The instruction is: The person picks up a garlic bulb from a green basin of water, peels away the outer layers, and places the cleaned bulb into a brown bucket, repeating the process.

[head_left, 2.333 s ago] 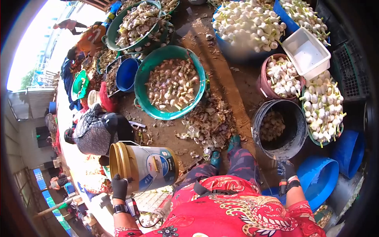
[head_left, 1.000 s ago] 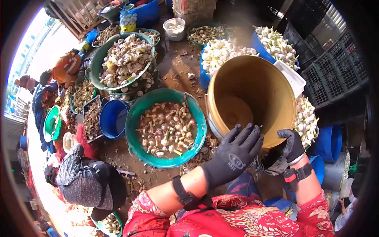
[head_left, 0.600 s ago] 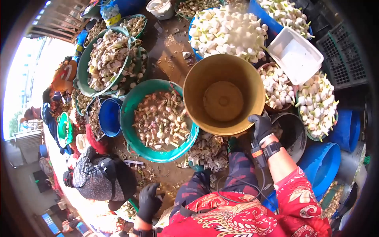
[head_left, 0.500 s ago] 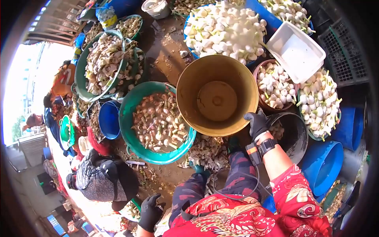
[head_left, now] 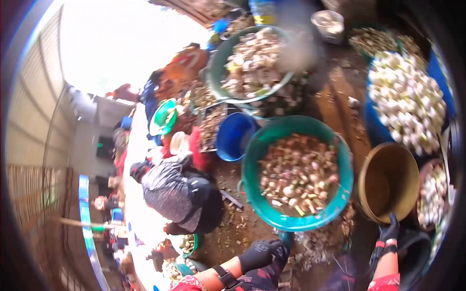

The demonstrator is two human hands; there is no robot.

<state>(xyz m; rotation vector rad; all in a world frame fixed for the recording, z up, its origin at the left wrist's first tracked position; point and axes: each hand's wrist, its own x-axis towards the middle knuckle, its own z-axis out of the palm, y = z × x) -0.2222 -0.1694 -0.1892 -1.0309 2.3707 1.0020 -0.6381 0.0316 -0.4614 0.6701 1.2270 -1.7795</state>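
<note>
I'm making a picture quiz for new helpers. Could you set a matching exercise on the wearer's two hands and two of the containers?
Column one:
1. Left hand
2. Right hand
3. Green tub
4. Blue bucket

Column two:
A. Full of loose bulbs with stems
B. Dark-gloved, at the rim of the tan bucket
C. Just left of the green tub in the picture
D. Dark-gloved, apart from the tan bucket

Pairs: 1-D, 2-B, 3-A, 4-C.
</note>
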